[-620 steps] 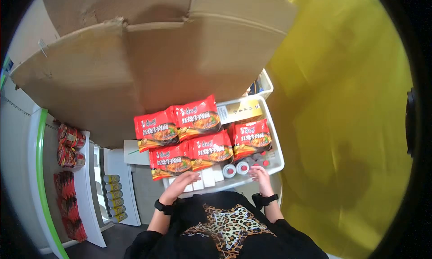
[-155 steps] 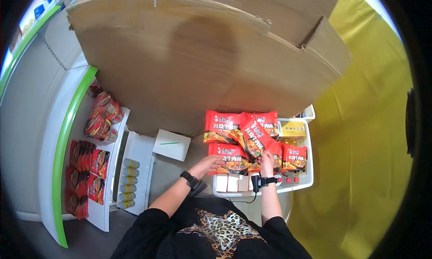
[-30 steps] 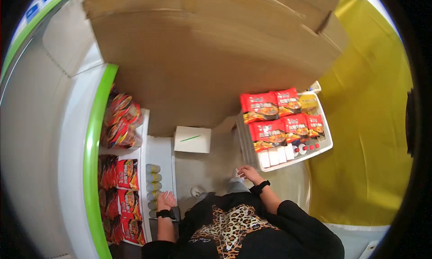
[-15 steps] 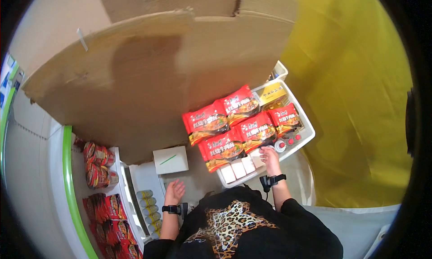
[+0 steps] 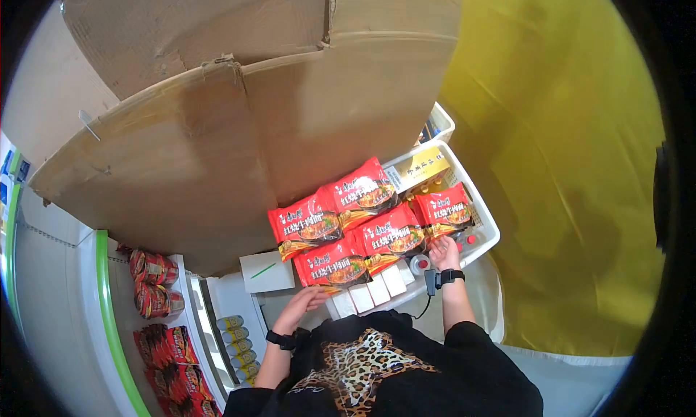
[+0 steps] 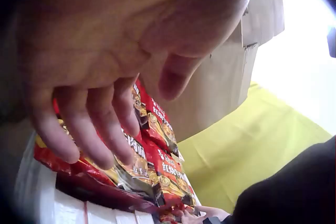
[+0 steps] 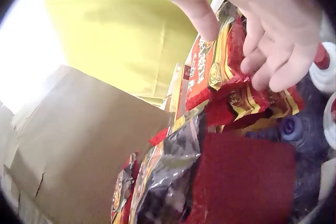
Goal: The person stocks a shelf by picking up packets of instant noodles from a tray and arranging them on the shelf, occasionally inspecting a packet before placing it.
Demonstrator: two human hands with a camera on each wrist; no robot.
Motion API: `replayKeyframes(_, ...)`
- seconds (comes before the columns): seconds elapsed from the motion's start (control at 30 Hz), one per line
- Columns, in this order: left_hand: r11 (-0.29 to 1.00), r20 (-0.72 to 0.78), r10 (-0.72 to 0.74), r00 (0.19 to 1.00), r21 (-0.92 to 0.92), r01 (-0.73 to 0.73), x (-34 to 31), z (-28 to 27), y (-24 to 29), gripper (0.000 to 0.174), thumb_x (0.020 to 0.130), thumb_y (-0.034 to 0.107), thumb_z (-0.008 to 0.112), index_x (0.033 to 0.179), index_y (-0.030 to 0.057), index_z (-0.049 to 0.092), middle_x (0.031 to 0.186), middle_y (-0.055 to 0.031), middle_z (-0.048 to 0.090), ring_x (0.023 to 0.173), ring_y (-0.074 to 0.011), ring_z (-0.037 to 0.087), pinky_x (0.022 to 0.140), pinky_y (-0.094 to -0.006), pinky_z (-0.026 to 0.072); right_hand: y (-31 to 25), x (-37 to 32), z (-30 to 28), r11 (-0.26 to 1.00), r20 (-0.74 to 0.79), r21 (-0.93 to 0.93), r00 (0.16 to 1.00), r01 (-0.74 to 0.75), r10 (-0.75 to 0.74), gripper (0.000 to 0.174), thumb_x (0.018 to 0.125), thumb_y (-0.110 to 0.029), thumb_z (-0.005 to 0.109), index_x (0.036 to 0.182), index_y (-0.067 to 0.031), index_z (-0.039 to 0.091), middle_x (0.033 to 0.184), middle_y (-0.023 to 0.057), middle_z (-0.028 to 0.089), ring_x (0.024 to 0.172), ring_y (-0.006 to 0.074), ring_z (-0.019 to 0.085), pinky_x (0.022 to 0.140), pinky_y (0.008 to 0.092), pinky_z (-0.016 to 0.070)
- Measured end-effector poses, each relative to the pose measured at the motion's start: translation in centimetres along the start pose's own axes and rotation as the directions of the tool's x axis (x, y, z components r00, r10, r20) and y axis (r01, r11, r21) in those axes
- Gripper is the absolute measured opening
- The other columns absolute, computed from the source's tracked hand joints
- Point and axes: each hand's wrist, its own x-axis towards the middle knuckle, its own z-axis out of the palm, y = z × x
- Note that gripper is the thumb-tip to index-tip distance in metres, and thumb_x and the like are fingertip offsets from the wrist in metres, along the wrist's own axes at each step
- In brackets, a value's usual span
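Red instant noodle packets (image 5: 394, 237) lie in two rows on a white basket (image 5: 484, 221), some overhanging its left side. My left hand (image 5: 299, 306) hovers at the near left packet (image 5: 332, 263), fingers loosely bent and holding nothing. In the left wrist view, that hand's fingers (image 6: 100, 124) hang over the packets, with the thumb apart. My right hand (image 5: 444, 253) is at the near edge of the rightmost packet (image 5: 444, 208). In the right wrist view, my right thumb and bent fingers (image 7: 262, 58) stand apart around the end of that packet (image 7: 223, 58).
White boxes (image 5: 377, 290) and bottles with red caps (image 5: 419, 263) line the basket's near side. A yellow box (image 5: 424, 167) sits at its back. Cardboard (image 5: 217, 127) stands behind. Shelves at left hold noodle cups (image 5: 156, 301), noodle packets (image 5: 181, 344) and cans (image 5: 239, 344).
Both hands have come up to the packets, the left from beside the shelf and the right from below the basket, then along its near side to the right. The head view has shifted.
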Motion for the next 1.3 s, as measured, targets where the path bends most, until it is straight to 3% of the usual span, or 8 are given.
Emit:
replayKeyframes(0.07,1.000,-0.018,0.009,1.000,-0.002,-0.009,0.5,-0.2,-0.2,0.032,0.087,0.025,0.036,0.109,0.0048,0.046,0.101,-0.0067,0.055,0.091,-0.0128,0.052,0.078,-0.0235,0.0384,-0.3,0.9,0.5,0.999,0.021,-0.047,0.999,0.026,-0.025,0.055,0.067,-0.043,0.056,0.108,-0.0090,0.042,0.108,0.0118,0.042,0.101,0.0235,0.040,0.084,0.0349,0.0317)
replayKeyframes(0.3,0.997,-0.091,0.016,0.996,-0.072,-0.023,0.8,-0.4,0.2,0.032,0.086,0.027,0.037,0.107,0.0031,0.046,0.099,-0.0092,0.055,0.089,-0.0157,0.053,0.079,-0.0261,0.0400,-2.6,3.4,1.5,0.997,-0.060,-0.059,0.997,0.049,-0.053,0.056,0.064,-0.049,0.058,0.103,-0.0107,0.047,0.103,0.0061,0.048,0.095,0.0202,0.044,0.083,0.0353,0.0318)
replayKeyframes(0.57,0.996,-0.122,0.013,0.992,-0.091,-0.024,1.0,0.3,0.2,0.031,0.087,0.024,0.037,0.109,0.0039,0.045,0.100,-0.0080,0.055,0.089,-0.0134,0.053,0.076,-0.0238,0.0404,-4.7,1.0,1.6,0.977,0.061,0.191,0.993,0.090,-0.103,0.032,0.068,-0.033,0.058,0.093,-0.0138,0.051,0.093,0.0025,0.054,0.077,0.0170,0.051,0.062,0.0265,0.0406)
replayKeyframes(0.63,0.996,-0.124,0.018,0.992,-0.088,-0.029,0.9,0.3,0.0,0.031,0.087,0.024,0.037,0.109,0.0038,0.045,0.100,-0.0082,0.054,0.089,-0.0138,0.053,0.076,-0.0240,0.0404,-5.2,-1.3,1.9,0.966,0.000,0.242,0.995,0.095,-0.098,0.029,0.071,-0.030,0.055,0.089,-0.0087,0.050,0.086,0.0043,0.056,0.079,0.0172,0.053,0.065,0.0282,0.0422)
replayKeyframes(0.73,0.996,-0.115,0.048,0.992,-0.068,-0.056,0.5,0.9,0.5,0.033,0.087,0.025,0.036,0.111,0.0037,0.043,0.102,-0.0087,0.054,0.092,-0.0146,0.052,0.079,-0.0250,0.0397,-5.2,-4.9,2.7,0.965,0.226,0.260,0.969,0.040,-0.101,0.029,0.072,-0.028,0.054,0.091,-0.0071,0.049,0.082,0.0036,0.056,0.079,0.0179,0.052,0.071,0.0303,0.0410)
replayKeyframes(0.83,0.994,-0.063,0.082,0.995,-0.061,-0.086,0.1,1.3,0.6,0.034,0.087,0.025,0.035,0.112,0.0036,0.042,0.102,-0.0086,0.054,0.094,-0.0144,0.051,0.082,-0.0257,0.0381,-4.2,-7.3,3.2,0.987,0.528,0.157,0.848,-0.038,-0.051,0.028,0.073,-0.024,0.053,0.094,-0.0054,0.048,0.089,0.0054,0.055,0.081,0.0183,0.052,0.075,0.0321,0.0418)
replayKeyframes(1.07,0.951,0.231,0.309,0.923,-0.061,-0.303,-0.8,3.6,2.4,0.040,0.083,0.026,0.046,0.114,0.0001,0.041,0.111,-0.0072,0.048,0.103,-0.0154,0.043,0.088,-0.0270,0.0327,3.5,-15.2,9.9,0.963,0.671,-0.266,0.726,0.048,0.149,0.034,0.073,-0.010,0.054,0.105,-0.0022,0.045,0.100,0.0067,0.053,0.095,0.0172,0.049,0.083,0.0318,0.0388)
replayKeyframes(1.3,0.900,-0.043,0.362,0.931,-0.246,-0.361,-3.2,1.5,-0.2,0.038,0.081,0.020,0.052,0.113,0.0032,0.043,0.108,-0.0007,0.048,0.099,-0.0092,0.044,0.083,-0.0236,0.0357,9.3,-18.8,13.7,0.785,0.728,-0.583,0.565,0.209,0.390,0.038,0.074,-0.009,0.057,0.109,-0.0001,0.044,0.102,0.0059,0.053,0.094,0.0141,0.050,0.083,0.0272,0.0380)
